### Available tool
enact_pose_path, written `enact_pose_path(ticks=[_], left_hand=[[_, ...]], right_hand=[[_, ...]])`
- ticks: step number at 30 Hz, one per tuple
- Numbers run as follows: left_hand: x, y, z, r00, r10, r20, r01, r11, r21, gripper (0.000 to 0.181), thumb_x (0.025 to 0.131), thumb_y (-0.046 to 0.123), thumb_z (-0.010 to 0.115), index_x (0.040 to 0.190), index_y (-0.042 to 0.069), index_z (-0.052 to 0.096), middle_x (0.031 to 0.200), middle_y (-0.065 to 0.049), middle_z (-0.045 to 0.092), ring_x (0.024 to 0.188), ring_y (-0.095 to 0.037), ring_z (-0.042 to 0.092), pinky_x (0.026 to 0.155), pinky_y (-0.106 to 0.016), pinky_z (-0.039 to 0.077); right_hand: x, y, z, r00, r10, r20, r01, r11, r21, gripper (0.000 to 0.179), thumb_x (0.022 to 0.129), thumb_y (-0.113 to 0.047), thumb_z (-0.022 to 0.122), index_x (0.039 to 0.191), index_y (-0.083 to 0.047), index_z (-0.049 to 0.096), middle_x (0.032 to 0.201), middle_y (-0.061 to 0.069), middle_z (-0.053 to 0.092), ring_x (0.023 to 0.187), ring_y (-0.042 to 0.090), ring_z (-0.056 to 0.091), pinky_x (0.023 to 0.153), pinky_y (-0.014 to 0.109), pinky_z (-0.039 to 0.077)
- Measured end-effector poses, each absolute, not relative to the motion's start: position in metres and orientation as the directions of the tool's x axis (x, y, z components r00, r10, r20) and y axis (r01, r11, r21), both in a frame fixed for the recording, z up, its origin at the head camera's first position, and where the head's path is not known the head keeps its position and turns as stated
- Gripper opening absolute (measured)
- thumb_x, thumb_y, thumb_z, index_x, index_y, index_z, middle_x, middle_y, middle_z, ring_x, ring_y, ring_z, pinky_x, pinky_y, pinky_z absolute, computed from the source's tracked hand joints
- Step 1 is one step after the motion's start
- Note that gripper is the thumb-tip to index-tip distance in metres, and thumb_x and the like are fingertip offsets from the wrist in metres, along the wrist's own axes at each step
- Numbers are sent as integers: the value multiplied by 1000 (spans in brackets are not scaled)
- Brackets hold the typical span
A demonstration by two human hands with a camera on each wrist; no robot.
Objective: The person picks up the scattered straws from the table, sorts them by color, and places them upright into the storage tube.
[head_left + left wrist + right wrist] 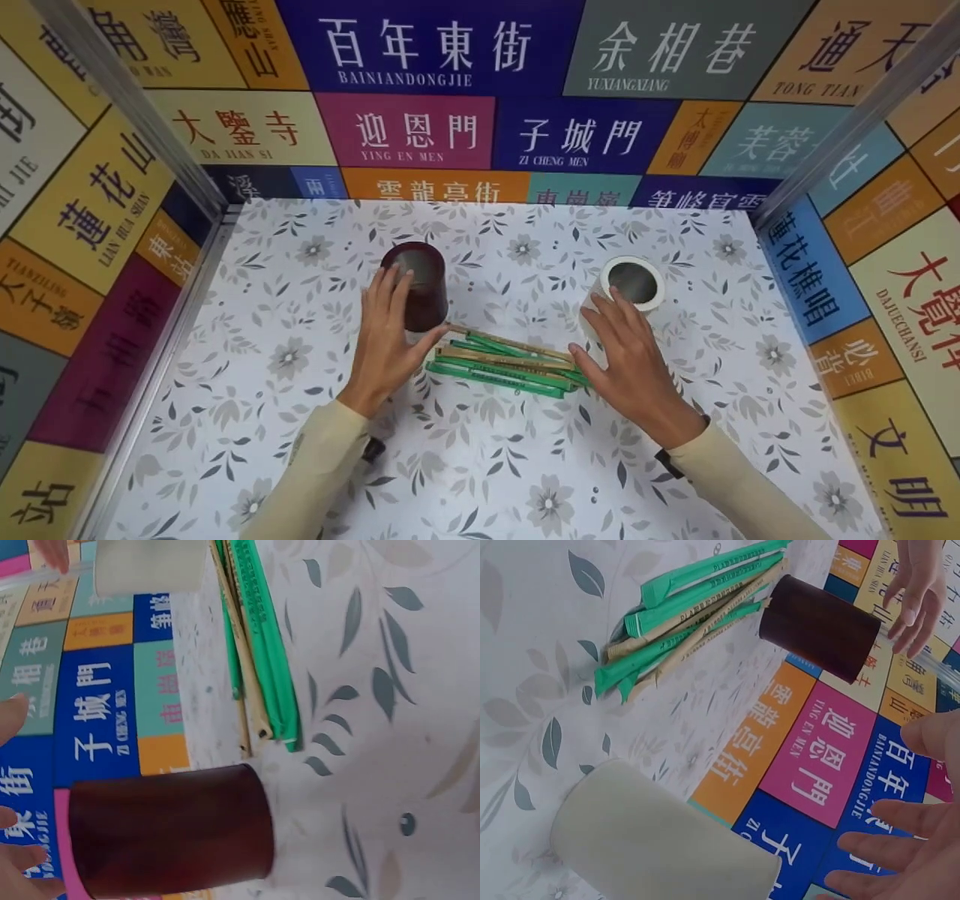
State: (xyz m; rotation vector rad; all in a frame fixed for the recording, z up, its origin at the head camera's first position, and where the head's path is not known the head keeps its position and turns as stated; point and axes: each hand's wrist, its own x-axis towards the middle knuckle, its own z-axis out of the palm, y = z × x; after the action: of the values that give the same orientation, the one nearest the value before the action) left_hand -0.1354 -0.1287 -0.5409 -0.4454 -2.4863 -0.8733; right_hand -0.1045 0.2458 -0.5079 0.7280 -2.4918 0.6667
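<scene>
A dark brown cylindrical cup (432, 298) stands upright on the left, its mouth upward. My left hand (386, 337) is beside it with fingers spread, overlapping its near left side in the head view; the left wrist view shows the fingers apart from the cup (172, 832). On the right stands a white cylindrical cup (660, 832) with a dark interior. Relaxed and extended, the fingers of my right hand (628, 360) hover by its near side, holding nothing. Between the hands lies a loose bundle of slim green and tan paper-wrapped sticks (495, 380).
A white tablecloth (450, 472) with grey flowers and leaves covers the table. Colourful panels (420, 131) with Chinese lettering form walls at the back and both sides. Clear edging strips (847, 112) run up the corners.
</scene>
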Motion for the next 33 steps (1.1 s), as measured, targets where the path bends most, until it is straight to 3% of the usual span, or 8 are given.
enact_pose_path(ticks=[7, 14, 23, 29, 33], left_hand=[[-138, -139, -554, -868, 53, 493, 385, 698, 604, 107, 93, 40, 91, 171, 0, 31, 177, -23, 29, 164, -39, 27, 130, -61, 32], [-143, -144, -566, -909, -7, 417, 323, 620, 715, 114, 93, 32, 93, 174, 0, 20, 179, -22, 24, 167, -33, 24, 133, -55, 27], [-151, -150, -581, -957, -21, 289, 239, 505, 829, 115, 92, 25, 94, 176, 3, 17, 180, -18, 23, 168, -30, 21, 135, -54, 21], [-157, -152, -592, -965, -52, 255, 200, 482, 853, 114, 93, 29, 93, 174, 0, 19, 180, -19, 25, 167, -32, 24, 135, -54, 23], [-161, -150, -597, -964, -69, 257, 206, 416, 886, 113, 91, 23, 95, 174, 2, 21, 177, -19, 31, 164, -32, 31, 133, -54, 28]], right_hand=[[-103, 239, -519, -736, -405, 543, -626, 713, -317, 46, 95, -10, 85, 136, 5, 70, 148, 27, 63, 148, 53, 49, 118, 69, 41], [-101, 234, -534, -748, -431, 504, -624, 716, -314, 43, 97, -10, 84, 135, 4, 71, 148, 27, 64, 147, 51, 50, 116, 68, 45], [-102, 225, -553, -772, -456, 443, -615, 713, -338, 42, 97, -14, 86, 135, 0, 72, 146, 24, 66, 146, 47, 52, 116, 66, 46], [-104, 218, -567, -783, -472, 405, -610, 711, -350, 35, 99, -12, 83, 132, -3, 74, 142, 21, 68, 143, 45, 55, 113, 67, 49], [-105, 212, -577, -780, -486, 394, -615, 708, -346, 35, 97, -10, 85, 130, -3, 75, 138, 19, 70, 140, 44, 57, 111, 65, 51]])
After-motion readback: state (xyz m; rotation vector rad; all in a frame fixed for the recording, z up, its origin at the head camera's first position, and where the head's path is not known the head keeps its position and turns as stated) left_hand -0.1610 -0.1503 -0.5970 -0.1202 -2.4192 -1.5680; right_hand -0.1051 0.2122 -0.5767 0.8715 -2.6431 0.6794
